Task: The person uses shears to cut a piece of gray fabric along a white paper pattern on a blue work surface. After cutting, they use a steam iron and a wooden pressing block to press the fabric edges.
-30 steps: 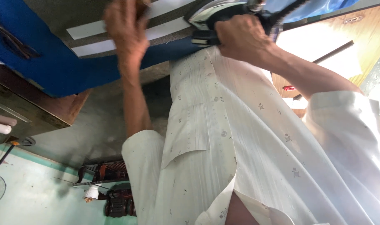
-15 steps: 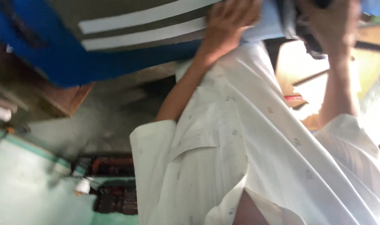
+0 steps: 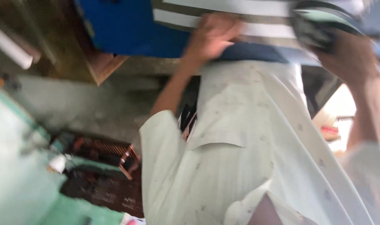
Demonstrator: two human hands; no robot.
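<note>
— Striped cloth (image 3: 248,18), grey with white bands, lies on the blue-covered worktop (image 3: 127,33) at the top of the view. How far along does the pressing look?

— Midway, I judge. The stretch under the left hand (image 3: 213,35) lies flat, but the blur hides any creases, so what remains is hard to say.

— What are the hands doing?

— That left one rests on the stripes, palm down; I cannot tell how its fingers sit. The right hand (image 3: 350,54) has its fingers wrapped round the handle of a dark iron (image 3: 319,29), which sits on the same cloth at its right end.

— And the cloth itself?

— Spread out, soft, broad pale bands running across. Below it the person's white shirt (image 3: 256,158) fills the frame.
</note>
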